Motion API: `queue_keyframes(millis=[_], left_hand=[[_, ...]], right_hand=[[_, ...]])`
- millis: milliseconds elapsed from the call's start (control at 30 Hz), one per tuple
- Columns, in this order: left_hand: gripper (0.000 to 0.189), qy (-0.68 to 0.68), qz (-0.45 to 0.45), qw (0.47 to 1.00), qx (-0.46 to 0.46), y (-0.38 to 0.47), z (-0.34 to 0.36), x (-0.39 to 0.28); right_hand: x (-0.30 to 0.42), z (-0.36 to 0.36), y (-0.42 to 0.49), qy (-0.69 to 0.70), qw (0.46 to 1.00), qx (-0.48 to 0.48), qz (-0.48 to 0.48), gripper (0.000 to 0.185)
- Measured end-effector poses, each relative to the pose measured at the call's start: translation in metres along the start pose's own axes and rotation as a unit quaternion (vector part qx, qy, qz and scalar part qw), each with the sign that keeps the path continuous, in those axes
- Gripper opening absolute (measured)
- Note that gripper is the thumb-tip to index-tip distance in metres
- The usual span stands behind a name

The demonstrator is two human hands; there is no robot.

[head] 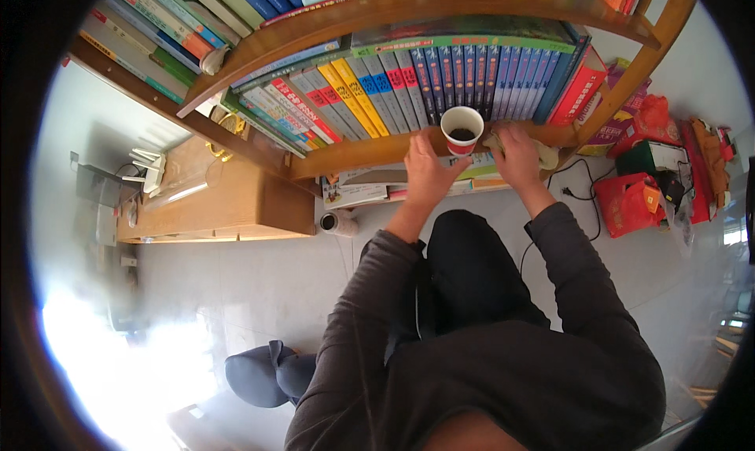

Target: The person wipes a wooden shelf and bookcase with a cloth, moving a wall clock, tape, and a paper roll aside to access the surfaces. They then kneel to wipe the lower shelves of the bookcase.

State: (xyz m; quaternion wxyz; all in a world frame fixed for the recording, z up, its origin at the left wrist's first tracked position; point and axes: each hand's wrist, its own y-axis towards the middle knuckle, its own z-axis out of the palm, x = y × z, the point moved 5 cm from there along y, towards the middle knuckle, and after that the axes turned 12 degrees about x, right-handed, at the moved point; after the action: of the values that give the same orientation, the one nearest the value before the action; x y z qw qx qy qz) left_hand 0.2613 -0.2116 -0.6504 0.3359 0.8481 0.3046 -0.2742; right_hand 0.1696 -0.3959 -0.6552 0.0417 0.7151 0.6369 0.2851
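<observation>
A paper cup [463,149], white inside with a red band outside, stands on the edge of a wooden shelf [354,154] and holds dark matter. My left hand [429,171] is just left of it, fingers and thumb apart; the fingertips are by the shelf edge and the thumb reaches in front of the cup's base. To the right of the cup, my right hand [519,156] presses a pale yellowish cloth [547,155] on the same shelf. Part of the cloth is hidden under that hand. Behind the cup is a row of upright books [454,76].
Lower books [360,194] lie beneath the shelf. A white cylindrical container [341,223] stands on the floor beside a wooden cabinet [286,206]. At right are red bags [628,203] and a black cable [591,185]. A grey padded object [259,375] is behind my left arm.
</observation>
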Motion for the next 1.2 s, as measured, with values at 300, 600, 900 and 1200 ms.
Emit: queue_keyframes(millis=[300, 600, 900, 1200], left_hand=[[0.071, 0.028, -0.081, 0.995, -0.042, 0.012, 0.034, 0.001], [0.057, 0.136, -0.141, 0.964, -0.182, -0.036, -0.094, 0.089], [0.051, 0.215, -0.23, 0.927, -0.206, -0.06, -0.173, 0.162], [0.04, 0.237, -0.167, 0.89, -0.351, -0.073, -0.148, 0.127]], right_hand=[[-0.004, 0.003, 0.0, -0.012, 1.0, 0.021, 0.012, 0.042], [-0.027, 0.013, -0.003, -0.074, 0.993, 0.088, 0.032, 0.039], [-0.017, 0.019, -0.002, -0.088, 0.995, 0.038, 0.03, 0.036], [0.001, 0.022, 0.001, -0.058, 0.995, 0.007, 0.086, 0.042]])
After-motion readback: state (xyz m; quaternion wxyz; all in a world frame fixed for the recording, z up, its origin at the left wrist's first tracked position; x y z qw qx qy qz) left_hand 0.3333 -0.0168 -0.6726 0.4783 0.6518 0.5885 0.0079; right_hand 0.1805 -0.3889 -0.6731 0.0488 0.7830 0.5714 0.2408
